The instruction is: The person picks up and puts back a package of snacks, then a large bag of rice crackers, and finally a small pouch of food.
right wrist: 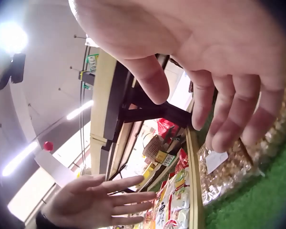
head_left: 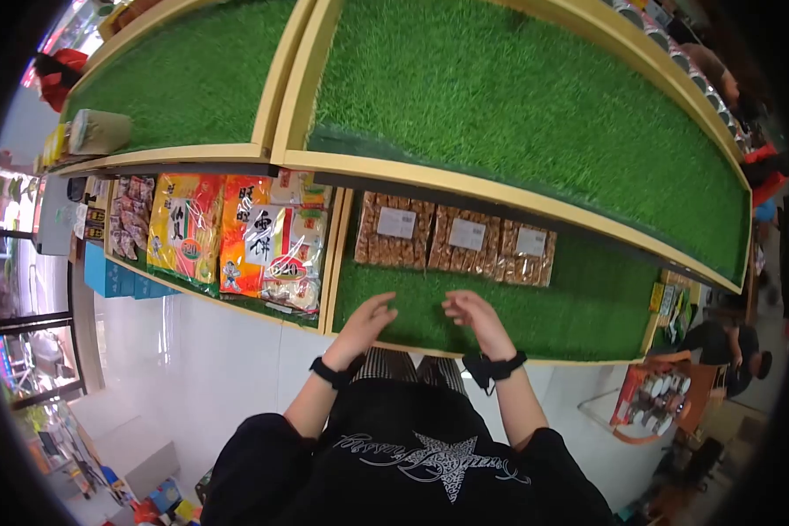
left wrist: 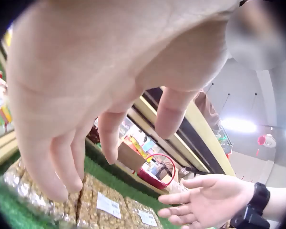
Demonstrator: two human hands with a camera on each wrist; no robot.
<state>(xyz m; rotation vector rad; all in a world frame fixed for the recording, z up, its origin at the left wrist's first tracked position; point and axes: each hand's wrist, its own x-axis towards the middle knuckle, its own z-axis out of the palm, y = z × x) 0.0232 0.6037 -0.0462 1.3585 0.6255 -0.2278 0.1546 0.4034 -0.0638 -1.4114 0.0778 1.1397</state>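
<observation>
Three clear packs of brown nutty snack bars with white labels lie in a row on the green turf of the lower shelf: a left pack (head_left: pixel 393 230), a middle pack (head_left: pixel 465 241) and a right pack (head_left: pixel 527 252). My left hand (head_left: pixel 367 325) hovers over the shelf's front part, below the left pack, fingers loosely bent and holding nothing. Opposite it, my right hand (head_left: pixel 480 321) is held with fingers relaxed and nothing in them. A gap separates the two hands, palms turned toward each other. Both wrists wear black bands.
Left of a wooden divider (head_left: pixel 335 263) lie large orange (head_left: pixel 252 237) and yellow (head_left: pixel 184 230) snack bags. An upper turf shelf (head_left: pixel 517 105) overhangs the packs behind a wooden edge. A clear tub (head_left: pixel 99 131) stands on the upper left shelf. Blue boxes (head_left: pixel 114 273) sit below at left.
</observation>
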